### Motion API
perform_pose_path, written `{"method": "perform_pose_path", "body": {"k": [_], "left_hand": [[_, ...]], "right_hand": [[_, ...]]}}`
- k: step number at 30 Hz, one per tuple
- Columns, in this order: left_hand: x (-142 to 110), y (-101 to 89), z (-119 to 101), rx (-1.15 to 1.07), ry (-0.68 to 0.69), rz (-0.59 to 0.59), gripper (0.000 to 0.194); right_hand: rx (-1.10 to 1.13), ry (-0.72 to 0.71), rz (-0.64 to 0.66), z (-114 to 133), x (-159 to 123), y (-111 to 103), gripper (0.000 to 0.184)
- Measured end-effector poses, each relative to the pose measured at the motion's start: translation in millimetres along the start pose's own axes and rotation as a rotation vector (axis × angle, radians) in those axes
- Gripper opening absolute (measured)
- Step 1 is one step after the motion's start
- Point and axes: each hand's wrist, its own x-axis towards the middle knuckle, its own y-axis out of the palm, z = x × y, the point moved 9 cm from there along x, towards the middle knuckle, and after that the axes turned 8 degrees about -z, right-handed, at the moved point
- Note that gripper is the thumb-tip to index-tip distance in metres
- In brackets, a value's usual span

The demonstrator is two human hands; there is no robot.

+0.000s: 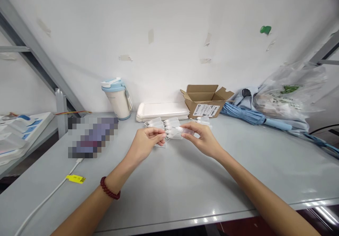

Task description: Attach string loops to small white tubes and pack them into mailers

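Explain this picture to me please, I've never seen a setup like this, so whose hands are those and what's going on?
There's no machine here: one head-worn camera looks forward and down at the wearer's bare hands. The right hand holds a small white-and-clear piece; the left hand seems to pinch its other end, though details there are too small to tell. Similar pieces lie behind on the grey table. Around them are a lidded cup, a flat white stack, an open cardboard box, a blue umbrella, a plastic bag and a pixelated item.
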Motion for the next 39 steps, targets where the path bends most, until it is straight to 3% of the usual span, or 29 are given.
{"method": "perform_pose_path", "body": {"k": [12,39], "left_hand": [[-3.9,7.5,-7.5,-0.040,0.049,0.052,0.017],[-4.0,1.2,-13.9,-0.035,0.123,0.008,0.011]], "right_hand": [[0.035,-0.050,0.108,9.5,-7.1,17.1,0.018],[0.035,-0.051,0.097,8.8,-8.4,17.0,0.019]]}}
